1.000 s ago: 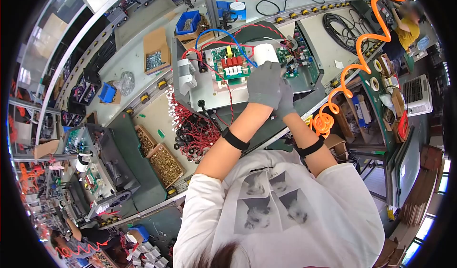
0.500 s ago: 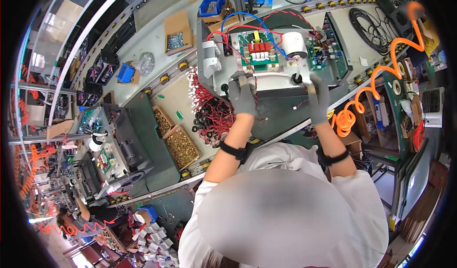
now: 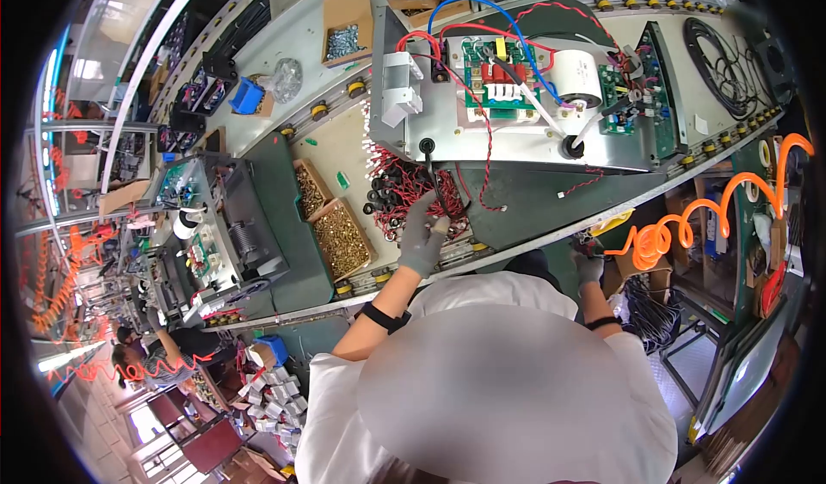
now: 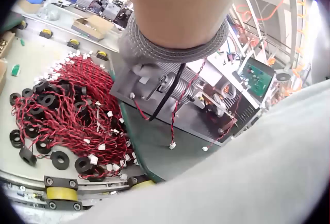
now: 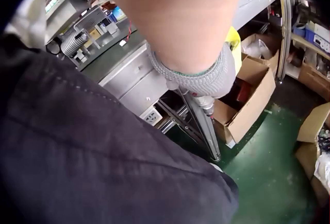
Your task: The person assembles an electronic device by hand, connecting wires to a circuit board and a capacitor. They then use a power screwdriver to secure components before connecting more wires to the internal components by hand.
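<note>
Under the edge of an open metal chassis (image 3: pixel 508 150), my gloved left hand (image 3: pixel 420 241) holds a black cable (image 3: pixel 432 171) that comes out of a round grommet. The left wrist view shows this cable (image 4: pixel 166 96) looping below the glove. A pile of red twisted leads with black rings (image 3: pixel 403 193) lies beside that hand. My gloved right hand (image 3: pixel 589 266) is low, beyond the bench edge, gripping a tool whose metal nose (image 5: pixel 205 103) pokes out below the glove. Inside the chassis are a white capacitor (image 3: pixel 575 73) and a green circuit board (image 3: pixel 478 56).
An orange coiled hose (image 3: pixel 658 245) hangs near the right hand. Boxes of brass parts (image 3: pixel 342 241) stand left of the lead pile. An open carton (image 5: pixel 252 105) sits on the floor under the bench. Another chassis (image 3: pixel 225 226) is further left.
Both hands have left the chassis interior. The left has moved down to the black cable beside the leads; the right has dropped past the bench edge to a tool. The view has shifted.
</note>
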Motion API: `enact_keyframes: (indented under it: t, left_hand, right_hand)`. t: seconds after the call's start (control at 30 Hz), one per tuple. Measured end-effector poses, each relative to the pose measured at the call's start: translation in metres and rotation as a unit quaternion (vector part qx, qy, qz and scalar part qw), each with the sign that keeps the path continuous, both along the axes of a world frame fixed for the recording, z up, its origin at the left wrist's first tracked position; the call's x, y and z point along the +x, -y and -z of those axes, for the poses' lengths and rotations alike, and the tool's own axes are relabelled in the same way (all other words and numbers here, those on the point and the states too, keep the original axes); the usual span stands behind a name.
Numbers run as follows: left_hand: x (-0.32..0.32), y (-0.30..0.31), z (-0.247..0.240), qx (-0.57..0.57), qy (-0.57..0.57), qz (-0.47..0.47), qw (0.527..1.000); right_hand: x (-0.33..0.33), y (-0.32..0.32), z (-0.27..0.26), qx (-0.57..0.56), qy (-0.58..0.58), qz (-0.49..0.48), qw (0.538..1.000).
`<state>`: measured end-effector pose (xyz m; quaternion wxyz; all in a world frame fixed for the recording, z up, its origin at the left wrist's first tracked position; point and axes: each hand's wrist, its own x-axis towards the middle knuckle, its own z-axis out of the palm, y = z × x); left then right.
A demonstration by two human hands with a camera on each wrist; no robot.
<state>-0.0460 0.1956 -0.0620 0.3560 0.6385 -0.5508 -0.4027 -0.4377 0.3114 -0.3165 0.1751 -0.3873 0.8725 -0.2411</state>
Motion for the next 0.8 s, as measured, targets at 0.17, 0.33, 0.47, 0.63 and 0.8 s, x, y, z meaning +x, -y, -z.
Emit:
enact_keyframes:
  t: [0.17,0.33,0.47,0.63,0.8]
  left_hand:
    - [-0.03,0.017,0.01,0.03,-0.123,0.217,0.968]
    - [-0.063,0.023,-0.056,0.173,-0.413,0.152,0.881]
    - [-0.064,0.023,-0.087,0.13,-0.607,0.074,0.78]
    - [-0.055,0.038,-0.095,0.068,-0.649,0.056,0.755]
    - [-0.033,0.06,-0.103,0.001,-0.6,0.033,0.799]
  right_hand:
    - [0.025,0.019,-0.029,-0.037,0.224,0.093,0.969]
    - [0.047,0.033,-0.128,0.281,0.456,-0.007,0.845]
    - [0.1,0.084,-0.314,-0.279,0.185,-0.287,0.898]
    - [0.092,0.104,-0.359,-0.114,0.72,-0.347,0.589]
    - [0.06,0.127,-0.39,-0.093,0.81,-0.323,0.481]
